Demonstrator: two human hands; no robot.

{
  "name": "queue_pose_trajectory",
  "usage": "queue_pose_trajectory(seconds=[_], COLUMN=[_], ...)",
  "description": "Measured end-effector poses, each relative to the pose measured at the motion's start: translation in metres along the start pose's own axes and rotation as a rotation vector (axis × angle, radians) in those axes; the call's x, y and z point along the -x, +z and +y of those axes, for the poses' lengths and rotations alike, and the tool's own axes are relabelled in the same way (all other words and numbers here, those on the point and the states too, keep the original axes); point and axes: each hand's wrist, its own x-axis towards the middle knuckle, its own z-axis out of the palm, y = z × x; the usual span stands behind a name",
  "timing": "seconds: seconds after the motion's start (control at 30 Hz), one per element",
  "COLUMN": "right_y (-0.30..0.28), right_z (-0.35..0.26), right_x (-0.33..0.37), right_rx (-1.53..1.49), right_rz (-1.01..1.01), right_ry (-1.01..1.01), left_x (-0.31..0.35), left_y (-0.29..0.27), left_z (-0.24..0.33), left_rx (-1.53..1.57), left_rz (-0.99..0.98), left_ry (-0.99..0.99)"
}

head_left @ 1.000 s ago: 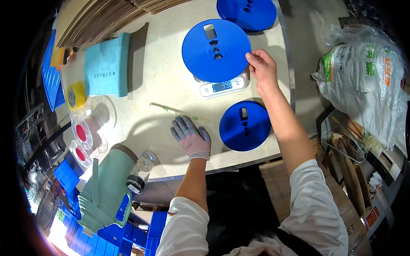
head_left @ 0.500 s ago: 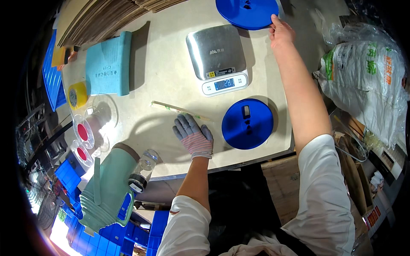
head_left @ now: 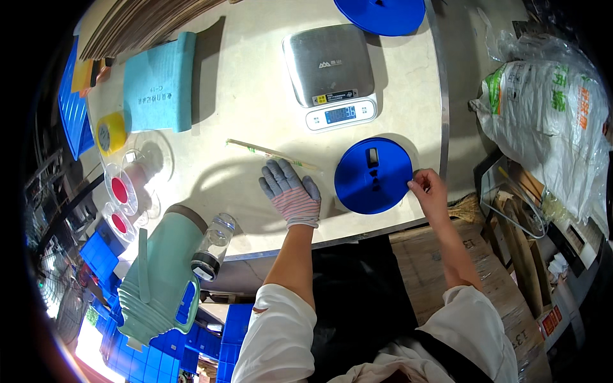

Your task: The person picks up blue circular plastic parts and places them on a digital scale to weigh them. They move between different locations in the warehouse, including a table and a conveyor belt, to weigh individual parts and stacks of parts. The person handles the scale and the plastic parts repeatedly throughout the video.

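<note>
My left hand, in a grey-palmed glove with a pink striped back, lies flat on the table, fingers spread. Just beyond its fingertips is a thin stick in a printed wrapper, perhaps chopsticks. My bare right hand pinches the right rim of a round blue dish; small dark pieces and a pale rectangular patch show on it. A kitchen scale with a steel plate and lit display stands beyond the dish. At the far edge of view sits a second round blue dish, partly cut off.
To the left lie a light-blue booklet, a tape roll and clear spools with red centres. A green thermos jug and glass bottle stand near the front edge. Stacked cardboard is far left; a white sack is right.
My right hand has let go of the far blue dish and come back toward me to the near one. The scale's display has changed. My left hand stays flat.
</note>
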Motion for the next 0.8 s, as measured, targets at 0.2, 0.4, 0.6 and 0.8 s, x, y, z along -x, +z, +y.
queue_pose_trajectory(seconds=[0.2,0.4,0.6,0.8], right_y=[0.006,0.01,-0.012,-0.017], right_z=[0.011,0.015,0.008,-0.062], right_x=[0.003,0.005,0.0,-0.06], right_rx=[-0.084,-0.307,-0.503,-1.033], right_rz=[-0.013,-0.071,-0.273,-0.218], right_ry=[0.124,0.228,0.208,0.035], left_x=[-0.001,-0.001,0.0,-0.001], left_y=[0.0,-0.001,0.001,-0.003], left_z=[0.003,0.002,-0.001,0.001], left_rx=[0.0,-0.001,-0.005,-0.009], left_rz=[0.003,0.008,-0.01,-0.043], left_ry=[0.002,-0.003,-0.003,-0.017])
